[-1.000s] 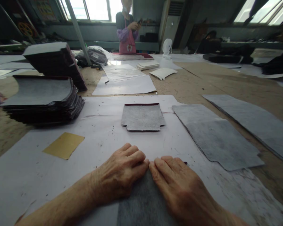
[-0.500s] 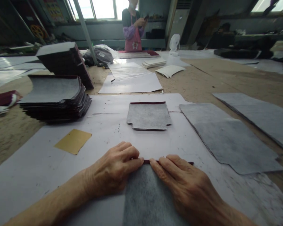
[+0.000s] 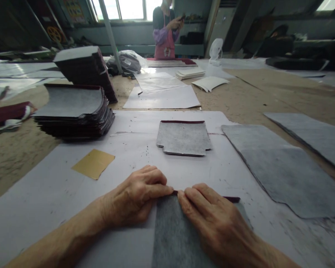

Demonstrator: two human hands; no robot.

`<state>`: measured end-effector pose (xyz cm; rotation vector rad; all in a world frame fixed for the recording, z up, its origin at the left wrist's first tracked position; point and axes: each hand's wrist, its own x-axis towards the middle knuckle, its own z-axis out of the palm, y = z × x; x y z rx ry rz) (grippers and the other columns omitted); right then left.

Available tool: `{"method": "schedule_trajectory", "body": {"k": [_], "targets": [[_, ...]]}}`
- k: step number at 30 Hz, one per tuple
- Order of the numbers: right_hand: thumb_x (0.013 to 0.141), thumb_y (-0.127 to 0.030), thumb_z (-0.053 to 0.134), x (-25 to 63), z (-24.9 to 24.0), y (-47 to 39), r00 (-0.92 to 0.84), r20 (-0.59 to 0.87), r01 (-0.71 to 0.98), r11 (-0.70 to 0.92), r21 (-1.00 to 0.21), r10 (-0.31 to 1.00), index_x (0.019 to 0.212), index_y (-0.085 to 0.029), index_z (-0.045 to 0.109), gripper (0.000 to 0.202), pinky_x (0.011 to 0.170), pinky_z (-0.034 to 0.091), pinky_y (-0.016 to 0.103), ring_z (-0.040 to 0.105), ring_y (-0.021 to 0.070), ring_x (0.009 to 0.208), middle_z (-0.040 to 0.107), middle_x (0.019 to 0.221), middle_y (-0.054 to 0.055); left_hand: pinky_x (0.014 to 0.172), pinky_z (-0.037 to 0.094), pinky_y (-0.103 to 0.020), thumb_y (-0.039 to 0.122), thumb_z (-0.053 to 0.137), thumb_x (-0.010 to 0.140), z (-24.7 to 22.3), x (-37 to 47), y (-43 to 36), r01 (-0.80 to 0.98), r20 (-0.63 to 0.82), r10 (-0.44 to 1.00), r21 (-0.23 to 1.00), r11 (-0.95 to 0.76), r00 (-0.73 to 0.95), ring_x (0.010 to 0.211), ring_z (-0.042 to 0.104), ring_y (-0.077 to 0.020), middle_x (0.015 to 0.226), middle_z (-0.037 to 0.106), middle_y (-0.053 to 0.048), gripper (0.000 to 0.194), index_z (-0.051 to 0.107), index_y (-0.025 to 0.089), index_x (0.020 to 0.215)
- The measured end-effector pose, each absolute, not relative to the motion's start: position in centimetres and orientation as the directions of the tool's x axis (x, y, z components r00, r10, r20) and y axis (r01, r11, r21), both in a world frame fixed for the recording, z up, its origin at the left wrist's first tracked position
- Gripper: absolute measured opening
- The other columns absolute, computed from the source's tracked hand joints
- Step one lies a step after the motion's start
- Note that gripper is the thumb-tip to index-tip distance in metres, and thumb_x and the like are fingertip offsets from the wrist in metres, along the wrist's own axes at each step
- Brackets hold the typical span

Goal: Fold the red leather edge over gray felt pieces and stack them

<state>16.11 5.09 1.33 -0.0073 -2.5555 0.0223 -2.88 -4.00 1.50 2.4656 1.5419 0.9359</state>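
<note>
A grey fabric-backed panel (image 3: 171, 234) lies in front of me, its far edge turned over in a narrow dark red strip. My left hand (image 3: 136, 195) is closed, pinching that folded edge at its left end between thumb and fingers. Just to the right, my right hand (image 3: 212, 216) presses its fingertips flat on the same strip, fingers stretched out and covering part of it. Beyond the hands rests a smaller stack of grey panels (image 3: 184, 137) with a dark red far edge and notched near corners.
Two piles of panels stand at left, a curved stack (image 3: 75, 111) and a taller stack (image 3: 83, 67). A yellow card (image 3: 94, 163) lies on the white sheet (image 3: 123, 149). Large grey panels (image 3: 281, 167) lie at right. Across the table stands a person (image 3: 166, 33) near a white fan (image 3: 216, 50).
The view has shifted so most things sit slightly further right. My right hand has slid left along the folded strip, closer to my left hand, exposing more of the strip's right end.
</note>
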Motion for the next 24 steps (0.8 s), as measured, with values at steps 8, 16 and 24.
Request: {"method": "schedule_trajectory", "body": {"k": [8,16,24], "targets": [[0.084,-0.004,0.034,16.3,1.2,5.6,-0.857,0.512,-0.032,0.984,-0.173,0.062,0.107,-0.006,0.057,0.032,0.064,0.052,0.032,0.051,0.018,0.075,0.059,0.082,0.009,0.065,0.04,-0.031,0.0,0.042,0.073,1.6,-3.2,-4.4,0.8,0.46,0.824,0.327,-0.502,0.329,0.071,0.046,-0.015,0.079,0.056,-0.006,0.033,0.061,0.014,0.096],[0.074,-0.002,0.041,16.1,2.1,5.9,-0.942,0.329,0.006,0.984,-0.178,0.066,0.112,-0.008,0.054,0.041,0.068,0.05,0.03,0.05,0.017,0.077,0.055,0.086,0.009,0.068,0.041,-0.033,0.003,0.037,0.075,2.8,-2.8,-5.0,0.832,0.48,0.841,0.339,-0.44,0.249,0.074,0.049,-0.0154,0.085,0.056,-0.006,0.042,0.057,0.019,0.107],[0.074,-0.003,0.041,15.9,2.4,6.4,-0.965,0.255,-0.005,0.967,-0.254,0.062,0.119,-0.014,0.052,0.048,0.067,0.048,0.031,0.047,0.0185,0.081,0.053,0.088,0.008,0.063,0.046,-0.034,0.017,0.049,0.077,0.7,2.4,-8.7,0.943,0.656,0.752,0.209,-0.26,0.062,0.077,0.054,-0.0204,0.088,0.063,-0.009,0.024,0.062,0.014,0.097]]}}
